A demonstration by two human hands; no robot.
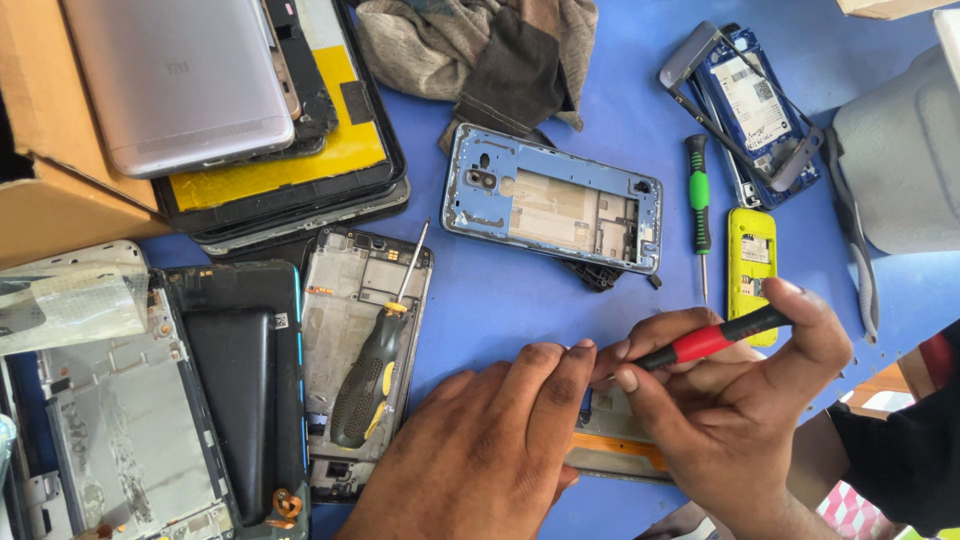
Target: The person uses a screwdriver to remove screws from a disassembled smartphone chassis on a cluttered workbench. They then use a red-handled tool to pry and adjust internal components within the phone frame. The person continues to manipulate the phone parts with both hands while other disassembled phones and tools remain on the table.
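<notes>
My right hand (735, 400) has a tight grip on a thin red and black screwdriver (712, 340). My left hand (500, 440) lies flat, fingers together (holding nothing), on a flat phone part with an orange strip (615, 450), low in the frame on the blue desk (500, 290).

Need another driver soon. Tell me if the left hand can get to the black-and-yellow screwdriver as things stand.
Probably yes. The left hand lies flat on the phone part, holding nothing, and the black-and-yellow screwdriver rests uncovered on a phone frame just beside it.
</notes>
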